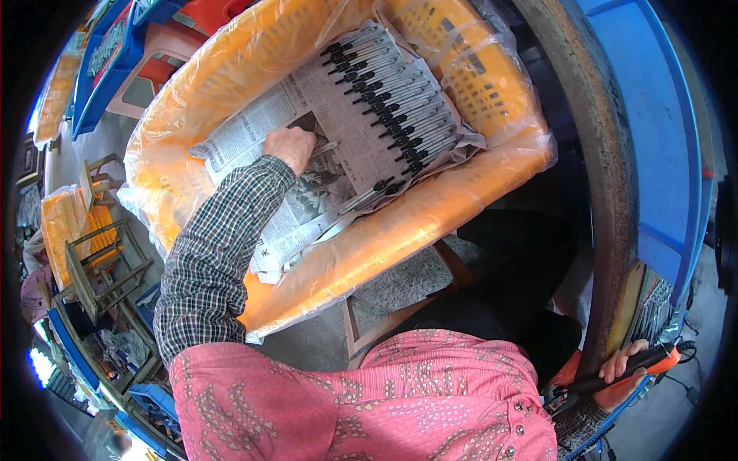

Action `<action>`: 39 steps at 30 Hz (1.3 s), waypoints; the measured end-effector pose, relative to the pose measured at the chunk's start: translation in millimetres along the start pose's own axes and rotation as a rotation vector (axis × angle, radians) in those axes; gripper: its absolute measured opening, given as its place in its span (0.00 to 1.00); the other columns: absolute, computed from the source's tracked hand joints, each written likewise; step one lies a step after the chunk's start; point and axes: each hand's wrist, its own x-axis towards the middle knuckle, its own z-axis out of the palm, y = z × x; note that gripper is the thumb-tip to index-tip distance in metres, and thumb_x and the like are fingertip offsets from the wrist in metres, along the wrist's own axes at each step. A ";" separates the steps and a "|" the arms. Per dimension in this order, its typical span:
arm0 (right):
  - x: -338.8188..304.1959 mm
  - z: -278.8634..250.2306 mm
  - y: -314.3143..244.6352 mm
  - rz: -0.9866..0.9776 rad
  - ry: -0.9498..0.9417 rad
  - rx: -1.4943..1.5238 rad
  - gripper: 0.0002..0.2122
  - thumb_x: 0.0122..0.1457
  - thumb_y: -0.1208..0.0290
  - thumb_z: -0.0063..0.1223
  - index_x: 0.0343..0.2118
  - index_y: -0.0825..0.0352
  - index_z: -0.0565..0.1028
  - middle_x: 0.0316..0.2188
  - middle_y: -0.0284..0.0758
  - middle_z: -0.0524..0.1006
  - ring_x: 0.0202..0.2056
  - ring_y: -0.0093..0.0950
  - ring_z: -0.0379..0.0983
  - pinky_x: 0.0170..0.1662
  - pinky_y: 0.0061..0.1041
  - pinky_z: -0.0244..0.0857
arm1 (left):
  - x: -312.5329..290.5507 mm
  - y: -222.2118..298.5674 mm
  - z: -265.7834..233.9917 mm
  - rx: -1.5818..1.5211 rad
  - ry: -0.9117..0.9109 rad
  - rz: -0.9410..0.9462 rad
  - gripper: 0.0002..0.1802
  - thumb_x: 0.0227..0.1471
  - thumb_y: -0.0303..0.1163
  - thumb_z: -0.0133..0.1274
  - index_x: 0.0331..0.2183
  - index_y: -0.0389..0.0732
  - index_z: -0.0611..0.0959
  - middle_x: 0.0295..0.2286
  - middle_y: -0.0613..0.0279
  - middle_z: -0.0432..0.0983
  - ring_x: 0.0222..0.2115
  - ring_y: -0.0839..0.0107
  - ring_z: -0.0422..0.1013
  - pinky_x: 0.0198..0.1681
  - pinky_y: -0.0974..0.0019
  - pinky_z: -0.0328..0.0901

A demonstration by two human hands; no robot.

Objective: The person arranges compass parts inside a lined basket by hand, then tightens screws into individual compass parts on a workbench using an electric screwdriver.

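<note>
Orange basket point(492, 165): over its newspaper point(350, 107) my left fingers point(306, 139) curl, grip unclear to me; my right fingers point(613, 366) clasp a black-and-orange tool point(655, 358).

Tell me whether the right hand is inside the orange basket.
No, the right hand holds a black-and-orange tool outside the basket.

In front of me is a large, deep orange plastic basket point(407, 240) with slotted walls, draped in a thin, clear plastic sheet point(140, 201). Inside lies grey printed newspaper point(250, 127), creased along its near edge. On the newspaper's right side, slim silvery rods with black ends point(415, 104) lie close together in a long slanting row, black ends toward my left.
</note>
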 end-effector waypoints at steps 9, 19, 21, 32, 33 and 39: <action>0.8 1.0 -0.7 0.015 -0.021 0.037 0.20 0.53 0.58 0.53 0.34 0.66 0.56 0.17 0.29 0.62 0.13 0.16 0.61 0.16 0.13 0.62 | 4.1 7.4 7.3 -0.546 -0.182 0.045 0.11 0.38 0.31 0.54 0.28 0.38 0.78 0.24 0.47 0.74 0.30 0.54 0.72 0.31 0.56 0.66; 0.1 3.5 -5.0 0.020 -0.030 0.012 0.20 0.53 0.57 0.52 0.34 0.67 0.57 0.16 0.29 0.62 0.13 0.16 0.60 0.17 0.14 0.62 | -3.6 31.8 16.2 -0.075 0.440 0.580 0.10 0.41 0.25 0.45 0.32 0.40 0.73 0.30 0.53 0.65 0.30 0.59 0.70 0.28 0.61 0.69; 0.7 2.7 -3.1 0.026 -0.029 0.020 0.20 0.53 0.57 0.52 0.34 0.67 0.57 0.17 0.29 0.62 0.13 0.16 0.60 0.17 0.14 0.62 | -1.1 24.9 19.7 -0.063 0.426 0.559 0.10 0.41 0.26 0.45 0.31 0.40 0.74 0.31 0.54 0.65 0.31 0.60 0.70 0.29 0.63 0.69; 0.1 0.1 -0.8 0.010 -0.017 0.018 0.20 0.53 0.57 0.52 0.34 0.67 0.57 0.17 0.28 0.62 0.12 0.15 0.60 0.16 0.13 0.61 | 6.1 11.2 19.0 0.043 0.390 0.572 0.07 0.38 0.27 0.47 0.26 0.39 0.74 0.30 0.57 0.64 0.30 0.62 0.69 0.29 0.64 0.68; 0.9 -0.8 0.0 0.007 -0.019 0.017 0.20 0.53 0.57 0.52 0.34 0.67 0.57 0.17 0.28 0.62 0.12 0.14 0.60 0.15 0.13 0.61 | 5.9 9.8 19.7 0.053 0.384 0.579 0.06 0.38 0.28 0.47 0.26 0.39 0.73 0.29 0.57 0.64 0.30 0.63 0.69 0.29 0.64 0.68; 1.1 -0.2 0.3 -0.013 -0.009 -0.006 0.20 0.53 0.56 0.51 0.34 0.67 0.57 0.16 0.28 0.62 0.12 0.14 0.60 0.15 0.12 0.61 | 10.5 7.5 19.8 0.046 0.339 0.593 0.06 0.39 0.28 0.47 0.26 0.39 0.73 0.26 0.57 0.67 0.28 0.62 0.70 0.28 0.62 0.67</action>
